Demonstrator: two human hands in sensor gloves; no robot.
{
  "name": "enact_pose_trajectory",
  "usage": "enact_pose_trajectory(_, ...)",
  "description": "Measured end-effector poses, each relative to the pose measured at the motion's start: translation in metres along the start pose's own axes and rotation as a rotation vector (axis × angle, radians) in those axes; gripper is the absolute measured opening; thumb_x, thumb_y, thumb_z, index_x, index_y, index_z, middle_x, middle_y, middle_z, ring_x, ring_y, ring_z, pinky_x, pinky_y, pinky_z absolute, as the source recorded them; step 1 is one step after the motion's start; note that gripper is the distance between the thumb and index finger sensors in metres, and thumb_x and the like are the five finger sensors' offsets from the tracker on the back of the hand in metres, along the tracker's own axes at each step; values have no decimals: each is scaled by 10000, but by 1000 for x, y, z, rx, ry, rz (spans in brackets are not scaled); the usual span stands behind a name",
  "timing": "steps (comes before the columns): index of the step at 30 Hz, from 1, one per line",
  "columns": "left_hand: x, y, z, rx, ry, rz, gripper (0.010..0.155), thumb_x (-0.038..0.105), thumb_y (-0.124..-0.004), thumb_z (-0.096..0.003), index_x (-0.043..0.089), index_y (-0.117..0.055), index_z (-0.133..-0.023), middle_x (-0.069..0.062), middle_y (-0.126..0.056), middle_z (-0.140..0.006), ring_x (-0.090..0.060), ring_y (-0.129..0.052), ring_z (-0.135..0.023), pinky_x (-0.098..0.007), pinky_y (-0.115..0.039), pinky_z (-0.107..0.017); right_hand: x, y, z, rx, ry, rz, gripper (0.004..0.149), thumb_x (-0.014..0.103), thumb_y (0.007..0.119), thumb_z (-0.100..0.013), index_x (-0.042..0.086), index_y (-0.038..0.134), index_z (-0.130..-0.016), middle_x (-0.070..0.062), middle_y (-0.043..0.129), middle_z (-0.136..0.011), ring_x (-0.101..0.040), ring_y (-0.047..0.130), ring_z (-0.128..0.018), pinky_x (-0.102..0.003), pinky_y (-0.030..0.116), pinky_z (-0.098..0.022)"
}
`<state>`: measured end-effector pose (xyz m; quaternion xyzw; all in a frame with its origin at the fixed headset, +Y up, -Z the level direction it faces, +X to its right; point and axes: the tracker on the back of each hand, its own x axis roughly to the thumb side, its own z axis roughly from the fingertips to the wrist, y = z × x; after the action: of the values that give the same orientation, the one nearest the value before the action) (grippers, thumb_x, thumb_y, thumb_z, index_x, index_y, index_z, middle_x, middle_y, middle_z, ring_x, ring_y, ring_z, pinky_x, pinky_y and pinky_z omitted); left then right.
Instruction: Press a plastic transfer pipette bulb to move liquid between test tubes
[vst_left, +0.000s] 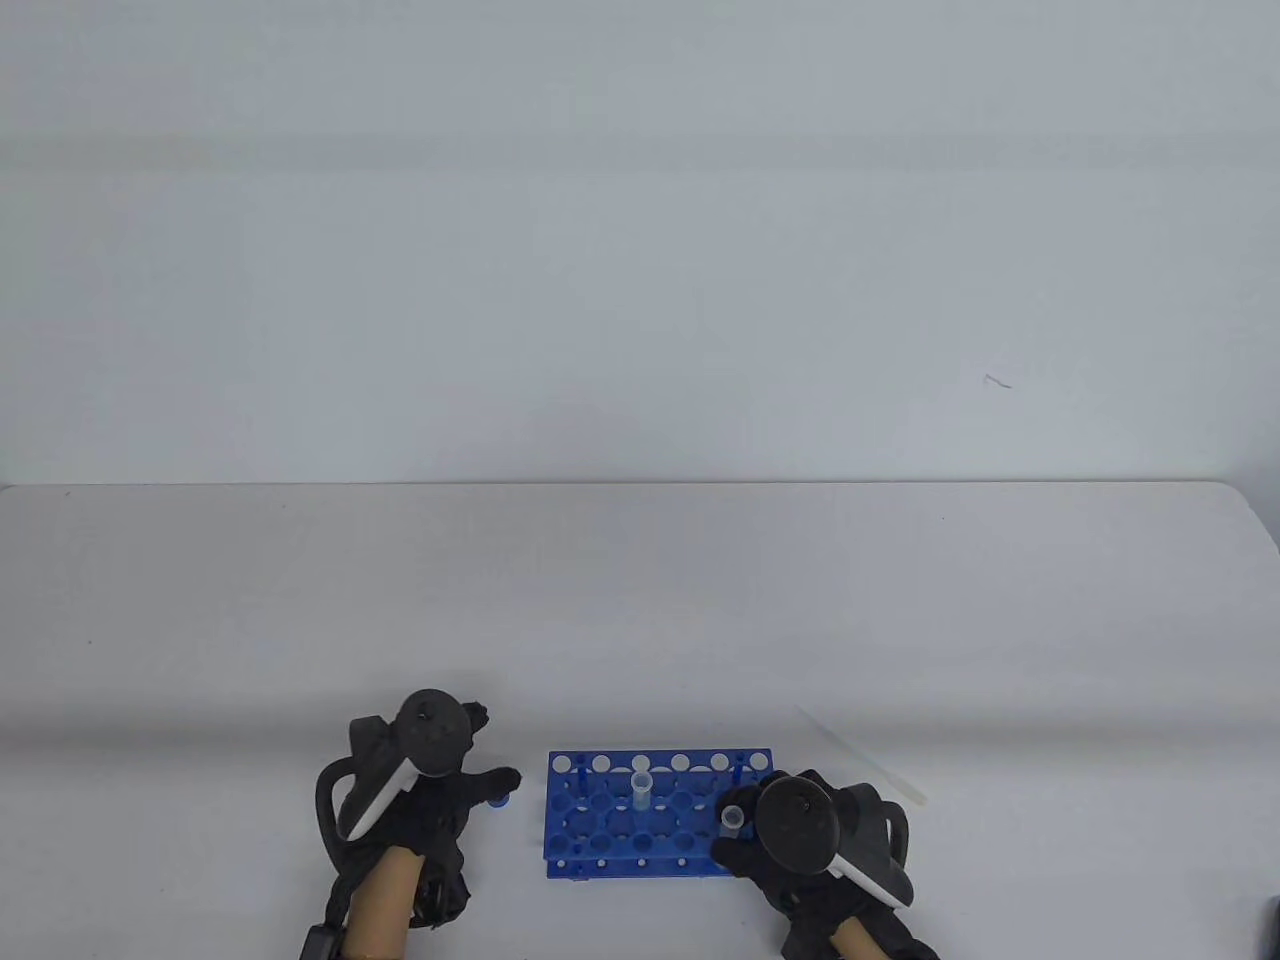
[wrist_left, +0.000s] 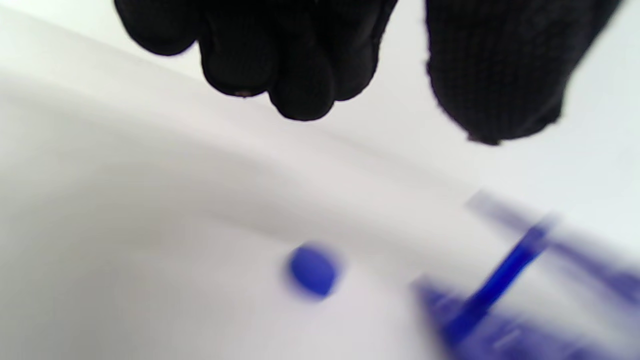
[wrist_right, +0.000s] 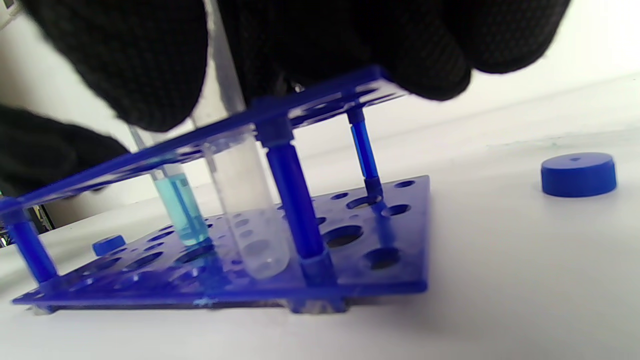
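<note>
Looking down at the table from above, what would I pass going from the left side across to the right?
Left hand → small blue cap → blue test tube rack → open tube standing mid-rack → right hand, on a second tube at the rack's right end → plastic pipette lying on the table.

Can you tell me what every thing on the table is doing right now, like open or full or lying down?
Blue rack: standing flat on the table.
Middle tube: upright in the rack, uncapped, blue liquid inside.
Right tube: in the rack, looks empty, right hand on its top.
Pipette: lying on the table, untouched.
Left cap: off, on the table by the left hand.
Right cap: off, on the table.
</note>
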<state>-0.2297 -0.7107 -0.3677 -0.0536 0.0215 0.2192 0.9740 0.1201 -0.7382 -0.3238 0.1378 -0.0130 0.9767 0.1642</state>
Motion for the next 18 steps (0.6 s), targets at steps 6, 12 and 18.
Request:
enact_pose_trajectory(6, 13, 26, 25, 110, -187, 364, 888, 649, -751, -393, 239, -524, -1146, -44, -658, -1123, -284, -601, -991, -549, -546, -780, 0, 0, 0, 3, -2, 0, 491, 493, 894, -294, 285, 860, -738, 17, 880, -509, -262, 846, -517, -550, 675, -543)
enact_pose_trajectory(12, 15, 24, 46, 161, -299, 679, 939, 670, -702, -409, 206, -421, -1176, -79, -541, -1203, -329, -526, -1088, -582, -485, -833, 0, 0, 0, 5, -1, -2, 491, 492, 894, -295, 285, 859, -738, 16, 879, -511, -264, 845, -517, -550, 673, -543)
enact_pose_trajectory(18, -3, -1, 36, 159, -282, 908, 963, 675, -688, -413, 188, -355, -1173, -98, -471, -1222, -347, -482, -1104, -570, -471, -832, 0, 0, -1, 26, -5, -3, 496, 489, 888, -299, 282, 851, -748, 13, 874, -523, -265, 840, -524, -554, 665, -546)
